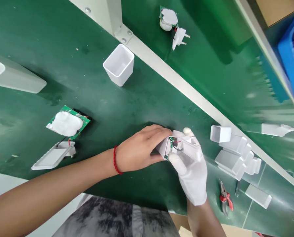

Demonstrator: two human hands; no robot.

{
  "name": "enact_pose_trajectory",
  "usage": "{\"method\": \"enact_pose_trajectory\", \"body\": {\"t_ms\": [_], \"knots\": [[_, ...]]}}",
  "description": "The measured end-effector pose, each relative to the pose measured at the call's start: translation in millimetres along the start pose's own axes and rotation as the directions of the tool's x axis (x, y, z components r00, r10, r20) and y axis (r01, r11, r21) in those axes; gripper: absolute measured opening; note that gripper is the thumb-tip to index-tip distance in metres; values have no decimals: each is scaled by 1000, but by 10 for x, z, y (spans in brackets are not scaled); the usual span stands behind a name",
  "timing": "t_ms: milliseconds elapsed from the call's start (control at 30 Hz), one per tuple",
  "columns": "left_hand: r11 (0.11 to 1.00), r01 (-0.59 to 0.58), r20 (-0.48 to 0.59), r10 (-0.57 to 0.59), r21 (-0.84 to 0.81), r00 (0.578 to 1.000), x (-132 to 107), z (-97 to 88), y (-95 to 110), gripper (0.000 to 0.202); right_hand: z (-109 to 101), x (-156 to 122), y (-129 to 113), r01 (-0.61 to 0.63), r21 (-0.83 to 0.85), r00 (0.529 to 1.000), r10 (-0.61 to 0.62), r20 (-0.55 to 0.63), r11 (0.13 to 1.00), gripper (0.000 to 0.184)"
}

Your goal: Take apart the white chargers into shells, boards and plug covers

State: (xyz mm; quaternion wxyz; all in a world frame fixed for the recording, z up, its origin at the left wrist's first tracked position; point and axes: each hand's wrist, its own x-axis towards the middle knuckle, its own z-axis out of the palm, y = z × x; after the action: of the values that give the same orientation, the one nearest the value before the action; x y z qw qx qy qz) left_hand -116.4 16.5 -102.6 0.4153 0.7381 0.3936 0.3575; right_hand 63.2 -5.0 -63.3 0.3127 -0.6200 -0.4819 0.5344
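Observation:
My bare left hand [139, 148], a red cord at its wrist, is closed around a white plastic adapter housing [163, 149] above the bench. The edge of a green circuit board [171, 143] shows at the housing's open end, and red and black wires run from it. My right hand [192, 174], in a white glove, grips a white end cover [191, 148] with metal plug pins. Its thumb presses by the board's edge. How deep the board sits inside is hidden.
Left, a circuit board with a white pad [66, 123] is wired to a white cover [50, 158]. An open white housing [119, 64] stands ahead. Several white housings [232, 161] and red-handled pliers [225, 199] lie right. A metal rail [176, 79] crosses the green bench.

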Motion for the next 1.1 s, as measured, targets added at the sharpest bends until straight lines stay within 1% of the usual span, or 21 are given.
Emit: {"method": "enact_pose_trajectory", "body": {"t_ms": [100, 167, 300, 367, 400, 433, 467, 500, 533, 567, 600, 633, 667, 700, 733, 800, 867, 933, 967, 1033, 1100], "knots": [[1000, 8, -17, -8, -4, 1000, -1, 10, -2, 47, 64, 37, -12, -6, -27, 998, 4, -63, 1000, 71], [1000, 16, -19, -16, -7, 1000, -2, 14, -3, 48, 92, 64, -14, -14, -34, 997, 12, -81, 999, 69], [999, 37, -21, -37, 5, 999, -6, 17, -4, 50, 123, 105, 38, -39, 41, 993, 43, -114, 998, 70], [999, 43, -27, -42, 24, 999, -7, 21, -6, 50, 124, 73, 91, -26, 67, 993, 34, -110, 997, 69], [998, 45, -29, -44, 34, 999, -7, 25, -6, 52, 119, 32, 124, 2, 58, 993, 5, -115, 998, 67], [998, 48, -30, -46, 45, 998, -7, 32, -7, 53, 110, -23, 162, 57, 21, 987, -54, -153, 998, 63], [997, 50, -29, -48, 55, 998, -6, 41, -7, 55, 99, -91, 204, 148, -65, 962, -159, -222, 987, 58], [997, 48, -29, -46, 66, 999, -5, 53, -7, 57, 86, -165, 248, 263, -204, 908, -313, -277, 943, 53], [996, 42, -30, -40, 80, 999, -4, 65, -6, 59, 75, -235, 293, 372, -370, 831, -483, -276, 851, 51], [995, 32, -30, -30, 97, 999, -6, 76, -5, 60, 67, -294, 336, 452, -528, 752, -626, -209, 719, 52], [993, 20, -23, -17, 116, 1000, -9, 86, -3, 60, 65, -335, 375, 505, -647, 688, -719, -99, 572, 55], [991, 6, -12, -5, 137, 1000, -15, 92, -2, 59, 70, -354, 410, 536, -718, 651, -759, 16, 444, 57], [988, -5, 3, 4, 157, 1000, -24, 93, -2, 58, 82, -349, 439, 547, -757, 640, -762, 102, 358, 58], [985, -15, 21, 12, 172, 1000, -34, 89, -4, 58, 99, -324, 464, 539, -783, 639, -757, 139, 311, 57], [983, -26, 39, 19, 181, 999, -44, 80, -7, 59, 119, -282, 486, 516, -806, 637, -759, 135, 290, 54], [982, -48, 70, 35, 181, 997, -63, 53, -21, 62, 155, -168, 519, 472, -831, 647, -756, 100, 294, 47], [983, -65, 99, 49, 169, 994, -73, 22, -40, 67, 169, -51, 538, 447, -830, 672, -738, 65, 334, 43], [985, -76, 114, 58, 155, 992, -78, -8, -56, 71, 145, 32, 537, 444, -812, 687, -726, 37, 378, 39], [985, -83, 114, 66, 151, 991, -81, -22, -61, 71, 114, 47, 528, 451, -804, 681, -732, 28, 388, 37], [984, -96, 89, 83, 151, 993, -92, -49, -58, 68, 15, 10, 500, 453, -802, 652, -758, 0, 389, 33], [982, -88, 25, 85, 168, 996, -109, -72, -45, 62, -116, -102, 482, 410, -814, 629, -773, -75, 412, 35]]}}
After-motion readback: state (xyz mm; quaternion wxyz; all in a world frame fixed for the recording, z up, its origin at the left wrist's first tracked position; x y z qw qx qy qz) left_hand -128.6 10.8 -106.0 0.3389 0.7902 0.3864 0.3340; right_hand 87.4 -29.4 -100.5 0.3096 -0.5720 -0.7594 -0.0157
